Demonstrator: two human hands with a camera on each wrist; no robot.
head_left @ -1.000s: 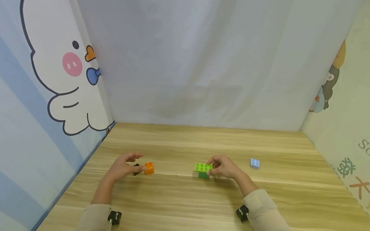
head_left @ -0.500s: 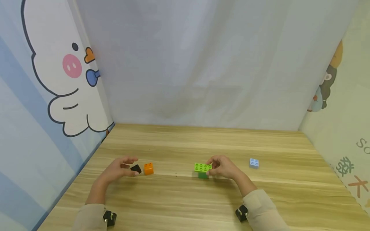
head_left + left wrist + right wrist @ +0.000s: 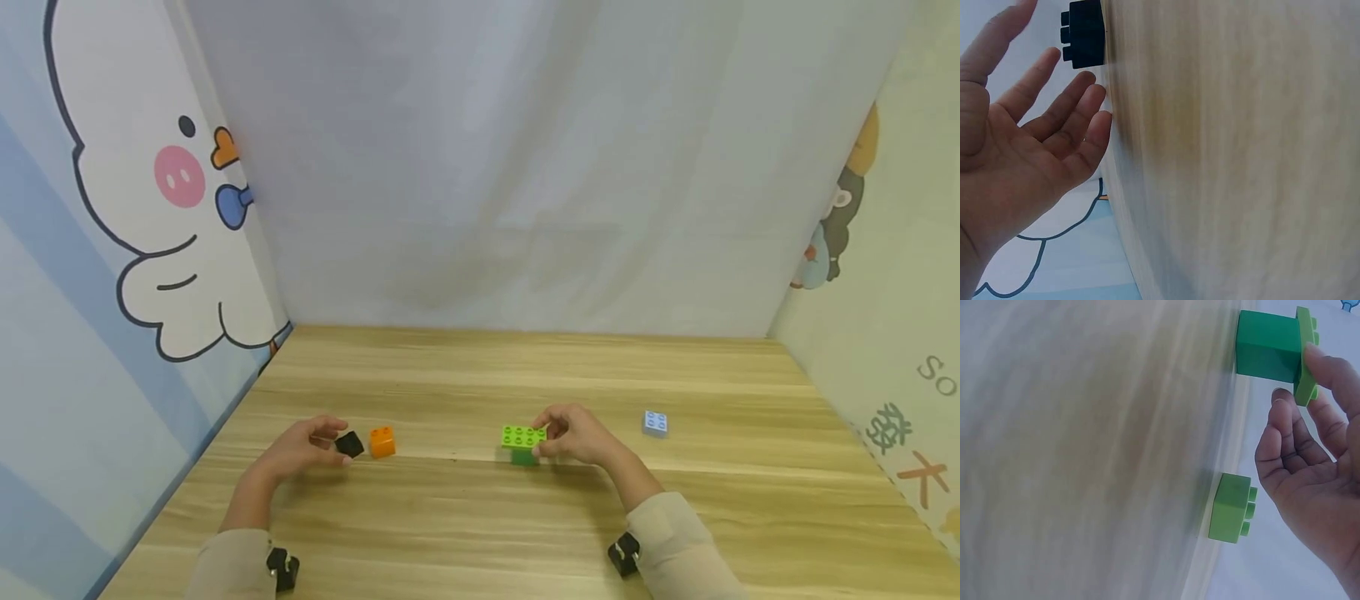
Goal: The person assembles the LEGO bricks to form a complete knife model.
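Note:
My left hand (image 3: 298,447) is just left of a black brick (image 3: 349,444), its fingers loosely bent and holding nothing. In the left wrist view the black brick (image 3: 1087,34) stands beyond the spread fingertips. An orange brick (image 3: 382,442) sits to the right of it. My right hand (image 3: 577,435) pinches the right end of a lime green studded plate (image 3: 522,436) between thumb and fingers. Under that plate is a dark green brick (image 3: 522,457), which the right wrist view shows standing on the table (image 3: 1085,456).
A light blue brick (image 3: 655,423) lies right of my right hand. A light green brick (image 3: 1231,508) shows below the hand in the right wrist view; I cannot make it out in the head view. A grey curtain (image 3: 525,167) hangs behind the table.
My left hand has drawn back to the left from the orange brick, and the black brick has come into fuller view. The right hand keeps its grip on the plate.

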